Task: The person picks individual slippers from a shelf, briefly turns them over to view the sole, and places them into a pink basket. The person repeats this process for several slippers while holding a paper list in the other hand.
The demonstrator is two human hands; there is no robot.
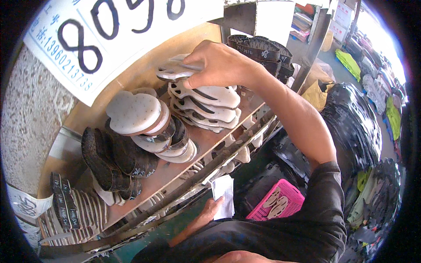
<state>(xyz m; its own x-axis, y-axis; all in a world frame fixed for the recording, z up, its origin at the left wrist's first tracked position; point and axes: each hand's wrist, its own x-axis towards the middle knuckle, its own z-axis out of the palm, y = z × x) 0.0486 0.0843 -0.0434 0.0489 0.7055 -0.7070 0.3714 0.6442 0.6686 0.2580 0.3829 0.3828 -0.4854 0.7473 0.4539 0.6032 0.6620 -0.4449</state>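
Observation:
My right hand [219,65] reaches over the shelf, its thumb and fingers closed on a grey-white shoe sole [172,72]. Right under it is a stack of white shoe soles with dark cutouts [215,98]. Low in front of my body, my left hand [209,208] grips a folded sheaf of white paper [223,195]. Left of the right hand stands a pile of speckled white soles [133,111], with dark strips around some of them. Black soles [105,153] lean together farther left.
Striped soles with black bands [81,210] fill the shelf's left end. Black curved bands [258,48] sit at the back. A pink basket [289,197] below holds patterned soles. Black plastic-wrapped bundles [351,118] stand at right. A large white label [114,48] hangs at upper left.

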